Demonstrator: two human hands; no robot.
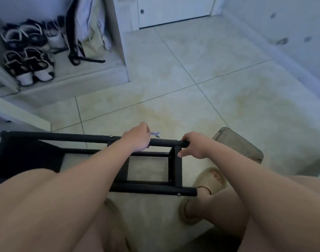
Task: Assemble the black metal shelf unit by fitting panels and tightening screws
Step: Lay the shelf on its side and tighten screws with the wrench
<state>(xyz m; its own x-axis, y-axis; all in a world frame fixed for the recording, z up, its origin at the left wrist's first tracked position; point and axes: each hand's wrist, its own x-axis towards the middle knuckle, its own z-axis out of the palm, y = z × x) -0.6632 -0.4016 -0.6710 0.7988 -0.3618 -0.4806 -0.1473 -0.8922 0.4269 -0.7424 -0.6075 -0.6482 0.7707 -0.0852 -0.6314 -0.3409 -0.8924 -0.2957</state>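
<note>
Down between the person's bare knees, from about nine o'clock to the centre of the view, the black metal tube shelf frame [64, 137] lies on its side on the pale glossy tiled floor [201, 66]. Its black flat panel [26, 157] is at the nine o'clock end and its open rectangular end at the centre. The left hand [137, 138] rests over the far tube, back of the hand up, fingers curled out of sight behind it. They seem to pinch a small silvery flat wrench [156, 134] that pokes out toward two o'clock of the hand, though the grip itself is hidden. Near it at three o'clock, the right hand [196, 147] grips the same tube's end, fingers curled together over the top and thumb stretched down toward the short upright bar. A beige foam slipper [213, 180], worn on one foot, sits just beside the near tube's end at five o'clock. A beige-grey flat rounded object [237, 144] lies beyond the right hand. At ten o'clock, black-and-white sandals [28, 51] and a cream bag with black straps [91, 33] sit in a white open cabinet [101, 71]; a white door [173, 10] stands at twelve.
</note>
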